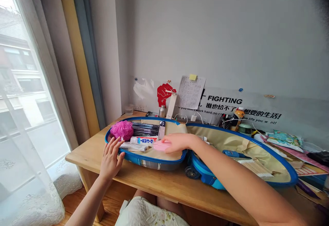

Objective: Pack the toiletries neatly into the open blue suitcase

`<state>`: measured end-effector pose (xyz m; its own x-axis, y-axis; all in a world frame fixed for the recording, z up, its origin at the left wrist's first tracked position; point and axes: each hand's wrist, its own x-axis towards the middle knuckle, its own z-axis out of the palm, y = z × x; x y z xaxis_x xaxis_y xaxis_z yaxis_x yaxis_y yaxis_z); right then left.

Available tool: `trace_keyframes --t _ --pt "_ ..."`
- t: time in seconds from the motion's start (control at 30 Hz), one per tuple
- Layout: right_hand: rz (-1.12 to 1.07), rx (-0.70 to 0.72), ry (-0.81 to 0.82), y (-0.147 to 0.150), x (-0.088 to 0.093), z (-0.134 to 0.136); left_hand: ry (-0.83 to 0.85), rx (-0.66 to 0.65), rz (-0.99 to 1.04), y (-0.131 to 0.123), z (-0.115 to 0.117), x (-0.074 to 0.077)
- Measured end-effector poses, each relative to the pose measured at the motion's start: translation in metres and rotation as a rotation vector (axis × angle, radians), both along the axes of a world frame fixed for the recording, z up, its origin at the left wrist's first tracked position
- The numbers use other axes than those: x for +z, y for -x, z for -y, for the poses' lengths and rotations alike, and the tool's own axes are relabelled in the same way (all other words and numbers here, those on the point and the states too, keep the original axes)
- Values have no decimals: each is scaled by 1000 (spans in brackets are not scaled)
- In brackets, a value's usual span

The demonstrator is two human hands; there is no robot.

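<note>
An open blue suitcase [154,161] lies on the wooden desk, its two halves side by side. My right hand [177,141] is closed round a flat pink object [161,146] inside the left half; its exact kind I cannot make out. My left hand [112,157] rests on the front left rim, fingers stretched out and apart. Close to those fingers sits a pink bath puff [121,130]. Beside it are a toothpaste tube [147,140], a white packet [134,146] and several dark packaged items [145,129].
In the right half lie a blue-handled tool [232,153] and a bundle of cotton swabs [257,167]. Papers and packets [285,140] crowd the desk's right end. Bottles [238,118] and cables stand along the wall. A curtained window is at left.
</note>
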<state>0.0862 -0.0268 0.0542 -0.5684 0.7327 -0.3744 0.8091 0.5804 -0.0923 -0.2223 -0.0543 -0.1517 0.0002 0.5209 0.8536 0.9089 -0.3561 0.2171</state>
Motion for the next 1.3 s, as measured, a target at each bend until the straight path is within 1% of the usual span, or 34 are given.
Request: trace_keyframes --t 0.07,0.17,0.37,0.53,0.67,0.73,0.83,0.9,0.97,1.07,1.17,1.23,1.3 --pt "48 36 22 16 -12 -5 3 1 3 0 -1 -1" --pt "70 64 29 30 -24 -10 8 6 -2 0 -1 -2" --pt "139 53 45 46 -35 -14 -2 4 -6 0 -1 -1" --pt "93 54 58 49 -37 -17 11 6 1 0 -1 -2" --pt "-25 54 102 40 -32 -21 20 3 10 0 0 -1" --pt "-108 32 90 31 -27 -24 16 -1 8 0 0 -1" --pt "-215 -36 28 10 -17 -27 9 1 5 -1 1 1" --pt "-261 -89 -16 -13 -8 -28 -6 -1 -5 -1 1 1" --pt "-293 -150 -63 -42 2 -29 -17 -5 -13 -2 2 2" --pt "-300 -268 -128 -96 11 -30 -12 -9 -9 -1 2 2" --pt "-275 -394 -168 -150 12 -29 -11 -14 -11 0 2 1" --pt "-258 -461 -174 -181 7 -26 -14 -16 -10 1 1 1" --pt "-240 -502 -155 -206 0 -19 -16 -15 -6 2 0 0"
